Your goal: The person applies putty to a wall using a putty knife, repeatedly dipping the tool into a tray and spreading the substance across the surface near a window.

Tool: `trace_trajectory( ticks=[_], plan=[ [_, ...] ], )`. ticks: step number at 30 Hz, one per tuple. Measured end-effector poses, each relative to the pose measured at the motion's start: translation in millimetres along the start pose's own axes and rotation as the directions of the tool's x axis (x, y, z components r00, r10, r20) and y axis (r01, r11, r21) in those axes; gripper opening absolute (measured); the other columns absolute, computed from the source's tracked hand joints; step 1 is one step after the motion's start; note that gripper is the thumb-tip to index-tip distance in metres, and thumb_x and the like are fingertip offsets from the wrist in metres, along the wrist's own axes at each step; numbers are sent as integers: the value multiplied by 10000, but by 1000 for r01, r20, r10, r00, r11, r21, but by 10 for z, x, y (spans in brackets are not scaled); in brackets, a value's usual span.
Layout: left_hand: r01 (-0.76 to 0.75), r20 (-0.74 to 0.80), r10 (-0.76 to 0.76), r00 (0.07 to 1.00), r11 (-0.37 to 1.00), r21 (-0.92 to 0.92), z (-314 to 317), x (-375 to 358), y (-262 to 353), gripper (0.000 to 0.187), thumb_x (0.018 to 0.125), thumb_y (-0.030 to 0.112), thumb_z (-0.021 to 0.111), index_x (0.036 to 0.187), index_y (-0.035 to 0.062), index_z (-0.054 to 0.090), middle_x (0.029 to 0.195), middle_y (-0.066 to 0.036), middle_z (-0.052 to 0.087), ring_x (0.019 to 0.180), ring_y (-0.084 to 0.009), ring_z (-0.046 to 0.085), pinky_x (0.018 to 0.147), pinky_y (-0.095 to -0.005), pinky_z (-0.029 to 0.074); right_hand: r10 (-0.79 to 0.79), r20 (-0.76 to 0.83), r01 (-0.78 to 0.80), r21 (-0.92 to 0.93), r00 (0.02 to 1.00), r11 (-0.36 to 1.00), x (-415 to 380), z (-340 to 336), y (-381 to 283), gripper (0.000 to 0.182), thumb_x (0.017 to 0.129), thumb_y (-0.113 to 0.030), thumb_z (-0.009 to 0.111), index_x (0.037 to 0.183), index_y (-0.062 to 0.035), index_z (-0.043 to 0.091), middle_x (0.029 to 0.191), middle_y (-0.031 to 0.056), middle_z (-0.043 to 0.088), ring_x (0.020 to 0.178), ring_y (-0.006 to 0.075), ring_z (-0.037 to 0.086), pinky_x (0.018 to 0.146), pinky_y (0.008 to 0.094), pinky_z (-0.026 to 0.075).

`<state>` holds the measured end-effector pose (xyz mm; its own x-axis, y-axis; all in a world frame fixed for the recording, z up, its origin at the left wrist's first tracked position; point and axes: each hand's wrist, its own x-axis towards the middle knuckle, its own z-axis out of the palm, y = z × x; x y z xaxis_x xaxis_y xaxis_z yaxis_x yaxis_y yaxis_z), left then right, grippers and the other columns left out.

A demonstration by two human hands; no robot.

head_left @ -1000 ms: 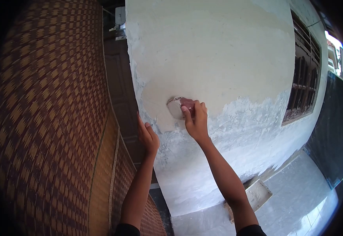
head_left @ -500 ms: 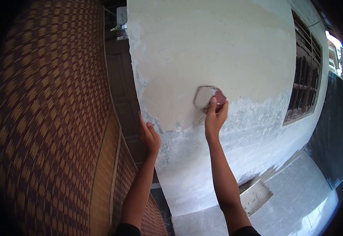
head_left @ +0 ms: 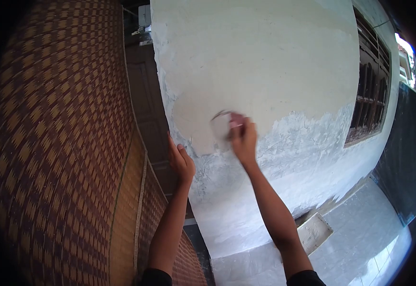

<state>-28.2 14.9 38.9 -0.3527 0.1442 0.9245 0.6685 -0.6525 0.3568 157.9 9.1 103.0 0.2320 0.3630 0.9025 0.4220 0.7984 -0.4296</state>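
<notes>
My right hand is closed on a reddish scraper, blurred by motion, whose pale part lies at the wall surface. Around it the wall is cream above and patchy white-grey below, with a beige smoothed area left of the scraper. Near the wall's left edge, my left hand has its fingers stretched upward and holds nothing.
A woven brown mat hangs along the left, with a dark door behind its edge. At the right are a barred window and a dark panel. On the tiled floor, a tray holds pale material.
My right hand and the scraper have moved left and slightly down across the wall. My left hand remains beside the wall's edge.
</notes>
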Motion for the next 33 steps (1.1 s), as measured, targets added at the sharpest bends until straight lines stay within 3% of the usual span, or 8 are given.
trace_trajectory(
  ticks=[4, 7, 10, 14, 18, 24, 27, 33],
  plan=[
    [-18, -13, 19, 1000, 999, 45, 18, -2, -64, 464, 983, 76, 373, 1418, -75, 318, 1405, -274, 422, 1283, -413, 441, 1043, -435, 366, 399, -152, -265, 535, 904, 803, 96, -221, -315, 294, 931, -271, 602, 1014, 8, 561, 861, 149, 570, 792, 254, 589, 747, 385, 475],
    [-15, -8, 15, 1000, 1000, 26, 11, 10, 8, 461, 984, 75, 373, 1417, -77, 319, 1402, -274, 427, 1280, -413, 445, 1040, -438, 370, -110, 137, 116, -33, 984, 993, -109, -18, -232, 278, 927, -250, 600, 1026, 7, 561, 838, 148, 556, 781, 270, 544, 703, 404, 437],
    [-25, -2, 25, 1000, 999, 29, 0, 1, -22, 460, 983, 70, 374, 1415, -81, 319, 1399, -275, 430, 1277, -413, 449, 1038, -441, 372, -8, 22, 10, -70, 1000, 997, 29, -18, 80, 268, 926, -242, 597, 1017, 8, 560, 842, 156, 556, 777, 279, 517, 689, 410, 415],
    [-52, -26, 53, 998, 998, 35, 30, 0, -42, 461, 982, 66, 377, 1415, -82, 318, 1396, -276, 433, 1272, -414, 454, 1037, -441, 373, 335, -134, -229, 500, 932, 835, 160, -197, -232, 277, 935, -259, 607, 1018, 1, 569, 844, 148, 560, 702, 228, 548, 673, 356, 466],
    [-38, -24, 38, 999, 999, 17, 10, 8, -5, 463, 981, 65, 377, 1418, -75, 317, 1396, -275, 432, 1269, -416, 455, 1037, -439, 374, -159, 217, 208, -225, 963, 952, 22, -28, -114, 257, 917, -220, 605, 1072, -17, 572, 847, 155, 553, 805, 279, 495, 718, 379, 410],
    [14, -12, -14, 1000, 1000, 16, 20, -4, -20, 472, 974, 67, 386, 1425, -57, 319, 1397, -268, 435, 1253, -424, 464, 1018, -440, 386, 302, -89, -239, 425, 949, 873, 256, -195, -204, 300, 946, -277, 586, 1054, 1, 558, 895, 188, 594, 750, 225, 595, 652, 324, 470],
    [7, -26, -6, 1000, 999, 50, 23, -24, -8, 472, 972, 68, 384, 1425, -52, 323, 1400, -262, 437, 1250, -423, 467, 1010, -442, 391, -174, 179, 200, -138, 968, 970, 57, -9, -171, 316, 934, -285, 602, 1061, 1, 560, 894, 176, 595, 730, 235, 586, 642, 328, 466],
    [-38, -38, 41, 998, 997, 66, 31, 0, -21, 470, 974, 73, 381, 1424, -52, 323, 1399, -259, 439, 1256, -421, 462, 1012, -447, 389, 227, -261, -143, 306, 938, 941, 183, -197, -171, 253, 962, -232, 573, 1059, 1, 564, 881, 131, 623, 737, 169, 602, 624, 297, 487]
  ],
)
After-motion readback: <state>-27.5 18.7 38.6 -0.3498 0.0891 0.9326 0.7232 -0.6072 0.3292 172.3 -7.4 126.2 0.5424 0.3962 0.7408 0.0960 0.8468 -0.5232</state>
